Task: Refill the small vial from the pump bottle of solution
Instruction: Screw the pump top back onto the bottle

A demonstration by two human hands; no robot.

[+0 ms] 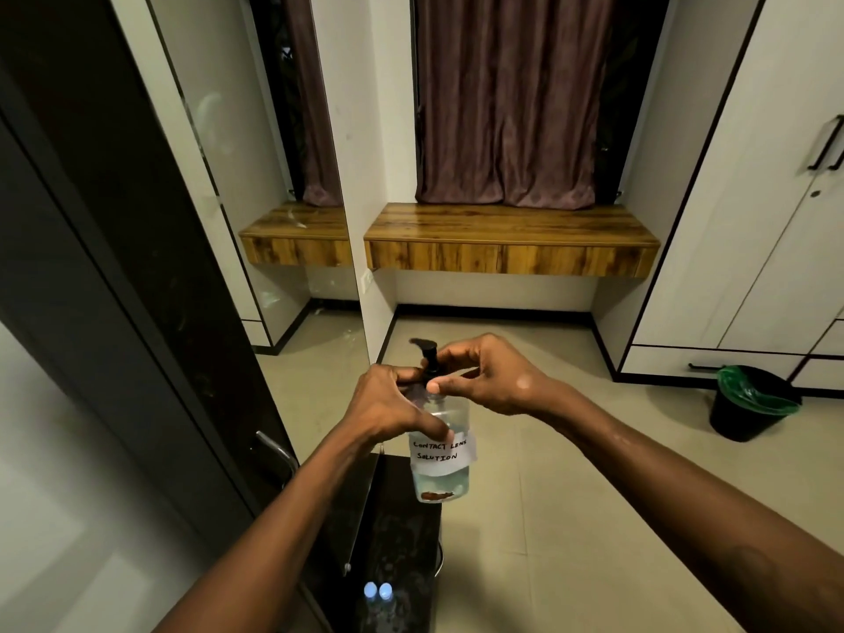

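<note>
A clear plastic pump bottle (445, 479) stands upright over the far right corner of a dark, speckled stone desk (397, 536); whether its base rests on that corner or hangs just above it cannot be told. It carries a white paper label (450, 454) hand-lettered "CONTACT LENS SOLUTION", and clear liquid shows below the label. The left hand (388, 404) has its grip wrapped round the bottle's shoulder, with the thumb lying across the top of the label. The right hand (498, 381) has its grip pinched on the collar of the black pump head (427, 349), thumb in front and fingers curled behind, and the spout points left. Near the desk's near edge sit two small pale-capped vials (378, 591), side by side and touching (too blurred to tell more). On the tiled floor, well to the right, is a black bucket with a green liner (749, 413). Farther back, a wooden ledge (511, 230) hangs under a maroon curtain (507, 98).
</note>
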